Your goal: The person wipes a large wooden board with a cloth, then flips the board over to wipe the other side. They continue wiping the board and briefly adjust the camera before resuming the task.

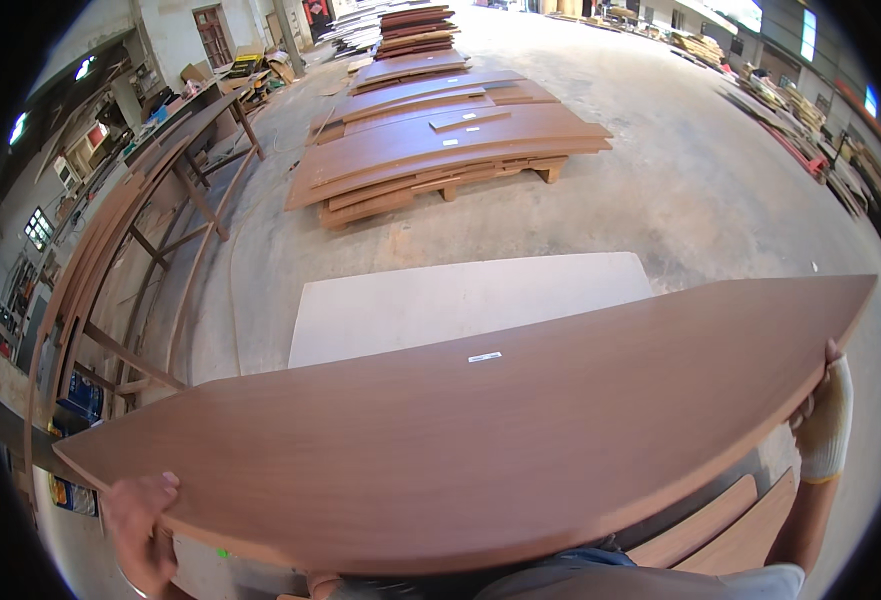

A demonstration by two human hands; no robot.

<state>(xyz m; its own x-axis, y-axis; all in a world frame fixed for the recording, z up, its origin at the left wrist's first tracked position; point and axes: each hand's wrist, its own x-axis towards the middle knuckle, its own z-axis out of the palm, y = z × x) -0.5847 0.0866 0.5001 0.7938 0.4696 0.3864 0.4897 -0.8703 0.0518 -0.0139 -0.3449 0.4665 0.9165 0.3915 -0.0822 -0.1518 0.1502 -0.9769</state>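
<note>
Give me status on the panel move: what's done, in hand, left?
Done: brown panels already lie stacked on pallets further up the floor. In hand: one long brown panel, carried flat, left hand at one end, gloved right hand at the other. Left: it is not set down yet; a pale sheet lies just ahead.

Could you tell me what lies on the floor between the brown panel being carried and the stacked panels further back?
A pale grey board lies flat there, in the head view.
</note>
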